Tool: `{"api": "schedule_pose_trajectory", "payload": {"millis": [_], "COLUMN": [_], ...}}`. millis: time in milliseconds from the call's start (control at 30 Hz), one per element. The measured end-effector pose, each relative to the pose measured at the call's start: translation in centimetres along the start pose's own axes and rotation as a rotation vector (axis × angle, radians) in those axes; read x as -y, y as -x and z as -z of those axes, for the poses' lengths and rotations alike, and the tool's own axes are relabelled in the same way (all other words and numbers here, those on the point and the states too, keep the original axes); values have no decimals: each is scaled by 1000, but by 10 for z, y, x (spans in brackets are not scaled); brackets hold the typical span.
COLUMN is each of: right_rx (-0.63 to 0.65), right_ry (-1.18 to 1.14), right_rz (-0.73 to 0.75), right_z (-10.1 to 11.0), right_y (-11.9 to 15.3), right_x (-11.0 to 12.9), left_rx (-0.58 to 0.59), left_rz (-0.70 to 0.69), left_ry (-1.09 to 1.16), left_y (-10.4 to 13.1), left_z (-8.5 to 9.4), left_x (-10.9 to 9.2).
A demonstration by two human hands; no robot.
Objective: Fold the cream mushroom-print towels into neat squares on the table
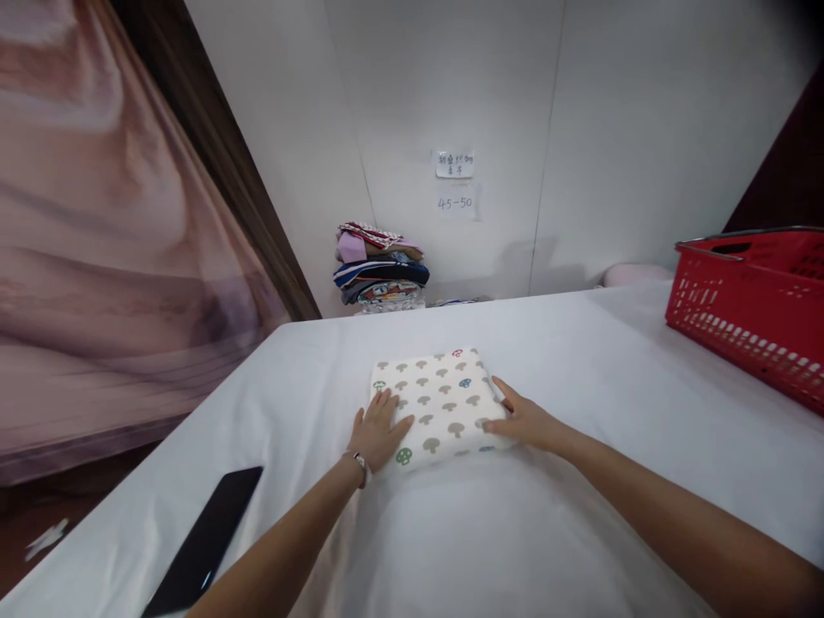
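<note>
A folded white cloth [444, 403] with a mushroom print lies flat on the white-covered table [515, 541]. My left hand [378, 429] rests on its left edge, fingers spread, with a bracelet at the wrist. At the cloth's right edge is my right hand [524, 422], its thumb on top and the other fingers at the side, apart from the thumb. A small white tag shows beside the right fingers.
A red plastic basket [753, 300] stands on the table at the right. A black flat object [206, 541] lies at the lower left. Beyond the far edge are stacked folded fabrics [381, 266]. A pink curtain [116, 240] hangs at the left.
</note>
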State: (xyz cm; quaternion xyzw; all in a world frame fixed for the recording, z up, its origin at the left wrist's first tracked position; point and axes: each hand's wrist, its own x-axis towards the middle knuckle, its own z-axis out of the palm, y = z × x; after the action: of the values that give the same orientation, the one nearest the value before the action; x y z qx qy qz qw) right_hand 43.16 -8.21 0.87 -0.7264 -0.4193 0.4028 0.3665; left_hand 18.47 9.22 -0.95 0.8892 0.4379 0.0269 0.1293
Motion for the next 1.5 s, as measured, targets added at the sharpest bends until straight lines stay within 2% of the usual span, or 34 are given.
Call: {"api": "schedule_pose_trajectory", "payload": {"millis": [67, 167, 267, 367, 467, 600, 700, 767, 833, 900, 1000, 1100, 1167, 1233, 1267, 1333, 1367, 1433, 1500], "right_rx": [-28, -50, -17, 1, -44, -72, -121, -183, -212, -184, -127, -69, -25, -10, -18, -47, -80, -235, -354], "right_ry": [-20, -210, -387, -450, -466, -384, -297, -247, -217, -211, -168, -131, -187, -235, -219, -84, 18, 133, 200], "right_rz": [11, 93, 152, 89, 42, -20, -52, -75, -116, -164, -209, -170, -124, -85, -67, -4, 25, 31, 52], "right_z": [-3, -7, -9, -12, -15, -19, -16, -9, -2, 3, 1, -6, 0, 20, 35, 70, 86, 112, 123], "right_y": [1, 4, 6, 8, 10, 14, 12, 5, -5, -16, -30, -40, -48, -57, -63, -76, -81, -89, -90], "right_x": [-1, 0, -4, -13, -22, -27, -27, -25, -21, -14, -2, 9, 12, 12, 12, 10, 9, 7, 3], "left_rx": [5, 0, -10, -19, -24, -23, -31, -102, -216, -267, -163, -104, -95, -49, 4, 210, 359, 584, 620], "left_rz": [9, 12, 0, 2, 14, 27, 15, 25, 125, 298, 487, 551, 568, 566, 565, 428, 364, 355, 330], "left_ry": [-18, -42, -47, -43, -30, 27, 169, 337, 508, 649, 820, 926, 981, 1110, 1244, 1510, 1594, 1661, 1597], "left_y": [1, 1, 2, 3, 4, 6, 4, 2, -1, -4, -10, -12, -6, 10, 22, 51, 66, 90, 99], "left_z": [0, 0, -1, -3, -4, -6, -8, -8, -7, -4, 5, 13, 14, 8, 2, -12, -19, -31, -35], "left_x": [-1, -2, -1, -1, -2, -3, 0, 4, 9, 14, 19, 17, 9, -6, -17, -41, -53, -72, -80]}}
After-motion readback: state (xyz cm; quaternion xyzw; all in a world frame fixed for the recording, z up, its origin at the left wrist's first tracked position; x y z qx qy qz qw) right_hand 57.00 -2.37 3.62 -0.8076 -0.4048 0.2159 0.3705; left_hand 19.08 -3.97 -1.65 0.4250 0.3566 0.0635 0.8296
